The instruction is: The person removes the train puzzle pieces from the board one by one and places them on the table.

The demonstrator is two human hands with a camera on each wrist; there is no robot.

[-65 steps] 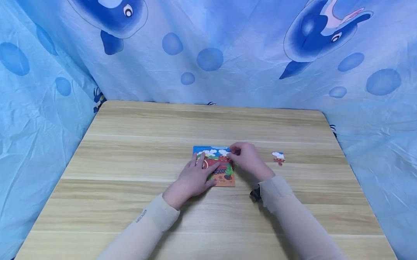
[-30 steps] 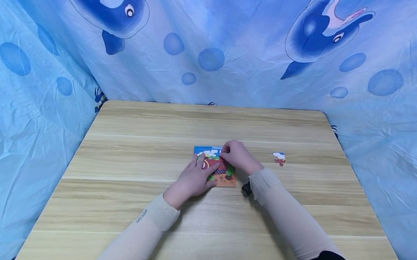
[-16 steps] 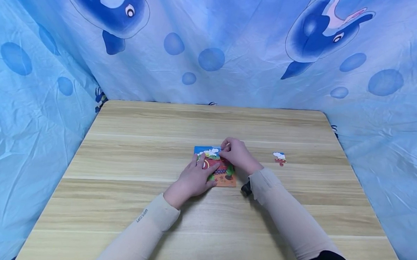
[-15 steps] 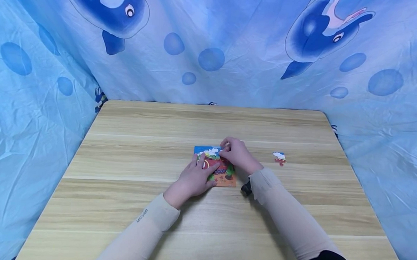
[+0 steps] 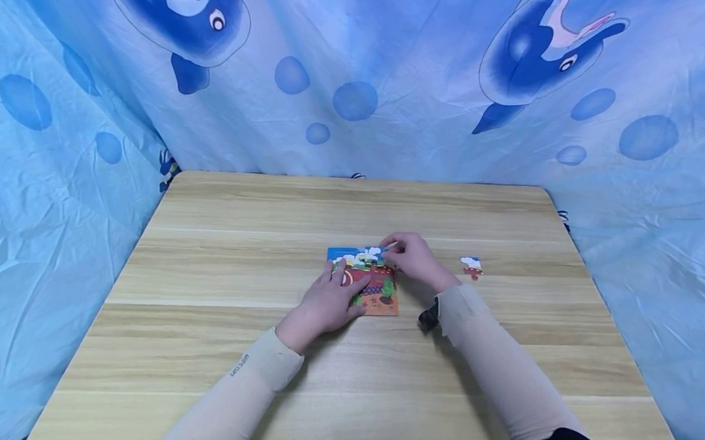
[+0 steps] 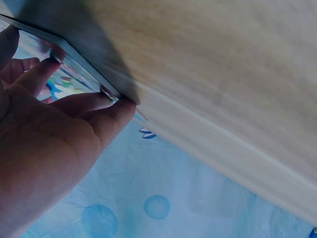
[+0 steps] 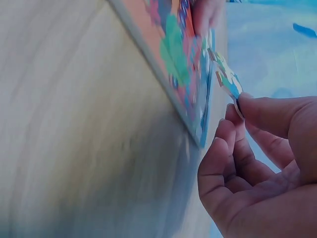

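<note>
A jigsaw puzzle board [image 5: 378,306] with a colourful train picture lies flat near the middle of the table. My left hand [image 5: 327,299] rests on its left part with the fingers spread, covering some of the picture. In the left wrist view, the left fingertips [image 6: 121,106] touch the board's edge. Over the board's upper right, my right hand [image 5: 416,257] pinches a puzzle piece [image 7: 229,79] between thumb and fingers. The right wrist view has this piece tilted and raised off the board. A loose puzzle piece [image 5: 471,267], white, blue and red, lies to the right.
The wooden table [image 5: 208,273] reaches well past the board on every side. Blue curtains [image 5: 391,143] with dolphin prints hang behind it and at both sides. A black device [image 5: 428,318] sits at the right wrist.
My right hand first moved left over the board, then back slightly right, with the pinched piece now more visible. The left hand and the loose piece have stayed in place.
</note>
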